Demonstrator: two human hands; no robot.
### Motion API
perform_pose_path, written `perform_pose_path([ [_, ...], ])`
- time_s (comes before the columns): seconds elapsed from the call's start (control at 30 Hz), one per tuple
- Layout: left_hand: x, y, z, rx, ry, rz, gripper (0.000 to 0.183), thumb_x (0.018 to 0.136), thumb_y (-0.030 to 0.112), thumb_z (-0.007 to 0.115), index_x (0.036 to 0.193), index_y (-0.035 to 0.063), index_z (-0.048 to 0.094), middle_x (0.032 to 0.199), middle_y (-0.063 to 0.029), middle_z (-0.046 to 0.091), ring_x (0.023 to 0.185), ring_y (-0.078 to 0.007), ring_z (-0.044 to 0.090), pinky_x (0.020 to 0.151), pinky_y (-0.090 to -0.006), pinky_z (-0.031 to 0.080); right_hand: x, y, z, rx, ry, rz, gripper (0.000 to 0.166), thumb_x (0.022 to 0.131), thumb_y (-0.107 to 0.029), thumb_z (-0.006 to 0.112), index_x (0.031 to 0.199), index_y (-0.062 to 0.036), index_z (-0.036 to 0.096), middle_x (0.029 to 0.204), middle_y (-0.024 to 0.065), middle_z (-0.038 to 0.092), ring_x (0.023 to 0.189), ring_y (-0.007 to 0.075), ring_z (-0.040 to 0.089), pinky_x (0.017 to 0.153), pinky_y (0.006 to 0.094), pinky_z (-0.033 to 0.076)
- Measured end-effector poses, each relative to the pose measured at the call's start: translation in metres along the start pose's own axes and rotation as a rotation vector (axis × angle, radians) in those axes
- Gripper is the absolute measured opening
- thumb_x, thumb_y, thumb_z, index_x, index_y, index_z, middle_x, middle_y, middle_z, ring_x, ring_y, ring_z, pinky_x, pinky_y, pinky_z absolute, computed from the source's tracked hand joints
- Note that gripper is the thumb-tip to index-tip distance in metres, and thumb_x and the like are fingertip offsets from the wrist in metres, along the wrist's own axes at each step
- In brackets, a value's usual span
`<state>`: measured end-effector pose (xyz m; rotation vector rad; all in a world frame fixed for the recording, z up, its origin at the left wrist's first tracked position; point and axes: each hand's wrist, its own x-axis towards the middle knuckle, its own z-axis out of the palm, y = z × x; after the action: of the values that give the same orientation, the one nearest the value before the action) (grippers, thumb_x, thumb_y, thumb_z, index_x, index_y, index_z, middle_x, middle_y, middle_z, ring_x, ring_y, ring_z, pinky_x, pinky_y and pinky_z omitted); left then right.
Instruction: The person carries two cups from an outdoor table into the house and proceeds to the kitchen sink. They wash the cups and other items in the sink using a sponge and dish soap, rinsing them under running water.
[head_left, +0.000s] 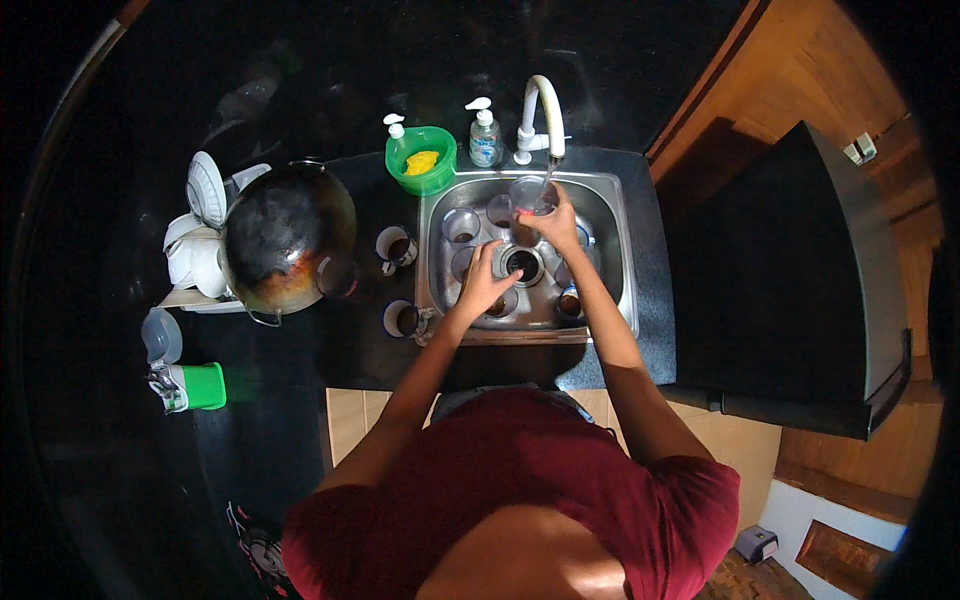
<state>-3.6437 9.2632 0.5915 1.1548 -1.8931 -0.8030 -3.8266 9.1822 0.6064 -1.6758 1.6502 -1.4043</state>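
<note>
My right hand (556, 224) holds a clear drinking glass (528, 193) under the white gooseneck tap (553, 120), and water runs from its spout. Nearer to me, my left hand (484, 283) is over the steel sink (630, 259), fingers spread, holding nothing. Several glasses and cups with dark liquid or residue stand in the basin around the drain (523, 265), among them a clear glass (460, 225) at the back left and a blue-rimmed cup (570, 304) at the front right. My hands and arms partly hide some of them.
Left of the sink stand two mugs (395, 246), a glass (336, 276) and an upturned wok (289, 232) beside stacked white dishes (196, 259). Behind are a green tub (439, 176) with a yellow cloth and a soap pump bottle (485, 142). A green-and-white cutlery holder (202, 386) stands far left.
</note>
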Motion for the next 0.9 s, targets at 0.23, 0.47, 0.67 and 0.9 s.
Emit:
perform_pose_path([
  [0.23, -0.045, -0.020, 0.003, 0.124, -0.153, -0.101, 0.093, 0.058, 0.036, 0.080, 0.128, -0.0009, 0.031, 0.123, -0.0242, 0.036, 0.117, -0.0381, 0.037, 0.099, -0.0413, 0.031, -0.005, 0.017, -0.001, 0.101, -0.015, 0.026, 0.091, 0.045, -0.035, 0.086, 0.116, 0.0038, 0.046, 0.099, 0.0150, 0.058, 0.090, 0.0218, 0.057, 0.079, 0.0322, 0.046],
  [0.47, -0.056, -0.032, 0.008, 0.111, -0.231, -0.193, 0.100, 0.054, 0.030, 0.081, 0.133, 0.0031, 0.025, 0.130, -0.0221, 0.032, 0.122, -0.0372, 0.032, 0.101, -0.0415, 0.030, -0.012, 0.006, -0.003, 0.135, -0.066, 0.024, 0.091, 0.049, -0.028, 0.086, 0.123, 0.0020, 0.042, 0.108, 0.0141, 0.055, 0.100, 0.0221, 0.053, 0.087, 0.0317, 0.043],
  [0.67, -0.058, -0.035, 0.006, 0.158, -0.242, -0.211, 0.099, 0.054, 0.027, 0.081, 0.133, 0.0023, 0.026, 0.130, -0.0195, 0.034, 0.122, -0.0351, 0.034, 0.101, -0.0404, 0.029, -0.019, 0.022, -0.009, 0.339, -0.139, 0.340, 0.088, 0.051, -0.030, 0.084, 0.122, 0.0022, 0.044, 0.108, 0.0135, 0.055, 0.095, 0.0204, 0.055, 0.084, 0.0317, 0.044],
  [0.9, -0.061, -0.042, 0.007, 0.193, -0.215, -0.158, 0.095, 0.055, 0.028, 0.080, 0.131, 0.0019, 0.029, 0.128, -0.0184, 0.037, 0.120, -0.0346, 0.036, 0.100, -0.0409, 0.030, -0.032, 0.027, -0.034, 0.587, -0.404, 0.860, 0.061, 0.067, -0.046, 0.069, 0.115, -0.0107, 0.054, 0.101, 0.0029, 0.057, 0.087, 0.0124, 0.053, 0.072, 0.0269, 0.043],
])
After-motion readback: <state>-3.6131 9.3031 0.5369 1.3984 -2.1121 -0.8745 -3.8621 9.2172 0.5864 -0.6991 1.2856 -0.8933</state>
